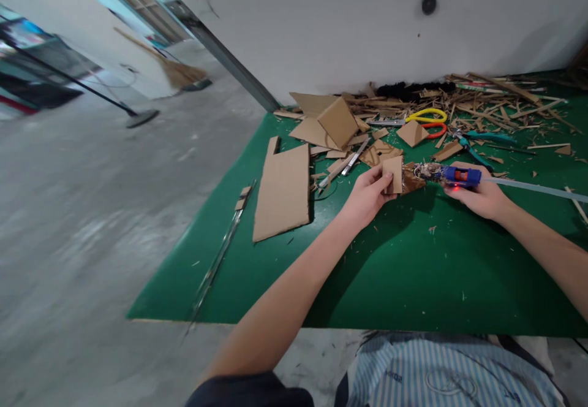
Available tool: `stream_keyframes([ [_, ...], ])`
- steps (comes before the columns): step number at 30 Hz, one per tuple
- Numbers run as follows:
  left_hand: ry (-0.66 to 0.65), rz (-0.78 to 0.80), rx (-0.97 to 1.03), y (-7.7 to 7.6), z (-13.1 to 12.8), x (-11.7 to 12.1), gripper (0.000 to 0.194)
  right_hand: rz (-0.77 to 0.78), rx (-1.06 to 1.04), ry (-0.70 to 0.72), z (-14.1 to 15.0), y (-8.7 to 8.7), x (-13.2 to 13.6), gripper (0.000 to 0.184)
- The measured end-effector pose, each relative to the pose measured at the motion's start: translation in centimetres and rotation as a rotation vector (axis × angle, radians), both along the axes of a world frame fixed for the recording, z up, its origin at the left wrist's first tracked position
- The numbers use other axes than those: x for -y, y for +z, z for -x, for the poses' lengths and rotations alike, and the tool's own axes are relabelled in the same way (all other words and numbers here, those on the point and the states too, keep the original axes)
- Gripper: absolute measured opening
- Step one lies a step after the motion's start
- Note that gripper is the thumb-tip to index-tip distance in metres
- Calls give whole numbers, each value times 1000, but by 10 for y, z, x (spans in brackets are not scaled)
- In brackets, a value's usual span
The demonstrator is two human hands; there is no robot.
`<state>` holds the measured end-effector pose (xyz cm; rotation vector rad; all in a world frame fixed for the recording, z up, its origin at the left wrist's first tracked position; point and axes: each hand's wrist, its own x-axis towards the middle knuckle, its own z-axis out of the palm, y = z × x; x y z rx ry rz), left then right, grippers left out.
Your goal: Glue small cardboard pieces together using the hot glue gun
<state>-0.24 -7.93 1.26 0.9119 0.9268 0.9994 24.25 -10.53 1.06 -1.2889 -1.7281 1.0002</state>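
Observation:
My left hand [367, 193] pinches a small piece of cardboard [392, 171], held a little above the green table. In my right hand [480, 195] is a blue hot glue gun [463, 176] with a red light on and a long translucent glue stick [537, 187] out of its back. The gun's messy, clogged-looking nozzle end points left at the cardboard's edge; whether it touches is hard to make out. Brown cardboard [413, 184] shows just under the nozzle.
A large cardboard sheet [282, 192] lies left of my hands. Behind them are yellow-handled scissors [427, 116], teal-handled pliers [478, 140], a box cutter [356, 157] and heaped cardboard scraps [496, 103]. Thin clear strips [220, 254] lie near the table's left edge.

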Motion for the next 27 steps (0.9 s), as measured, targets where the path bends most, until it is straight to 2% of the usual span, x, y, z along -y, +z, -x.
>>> stream_keyframes([
  [5,-11,-15,2,-1,0,-1,35,-36,18,-34,0,0,0,14],
  [12,4,-12,6,0,0,-1,36,-62,70,10,-1,5,1,18],
  [22,60,8,7,1,-1,-2,29,-31,61,75,0,13,4,22],
  [27,74,6,5,3,-1,-2,33,-61,107,104,1,16,3,22],
])
